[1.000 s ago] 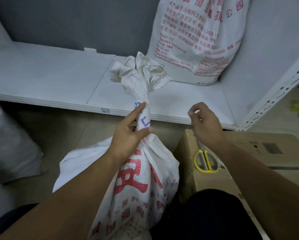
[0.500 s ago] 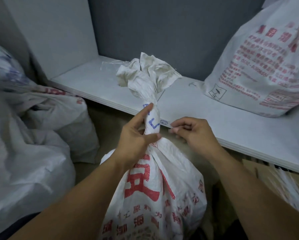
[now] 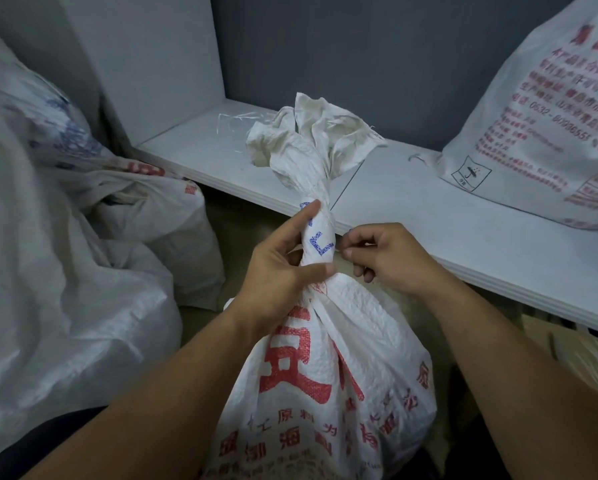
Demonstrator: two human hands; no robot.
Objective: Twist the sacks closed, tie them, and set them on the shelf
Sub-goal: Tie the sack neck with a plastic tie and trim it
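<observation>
1. The left hand [image 3: 276, 268] clenches the twisted neck [image 3: 317, 237] of the sack [image 3: 325, 375], with the thumb across the front and the forefinger running up it.
2. The right hand [image 3: 391, 261], at 3 o'clock of the neck, pinches its curled fingertips against the twist. Whether a tie strand lies between them cannot be told.
3. The sack stands low between the forearms, its crumpled mouth fanning out above the grip.
4. The woven cloth looks slick and springy and is likely to untwist if released. The full body probably needs one hand at the neck and one beneath.
5. The shelf [image 3: 429, 209] lies at 12 o'clock, with a printed sack [image 3: 550, 133] on it at 2 o'clock. Slumped sacks [image 3: 65, 254] lie at 9 o'clock.
</observation>
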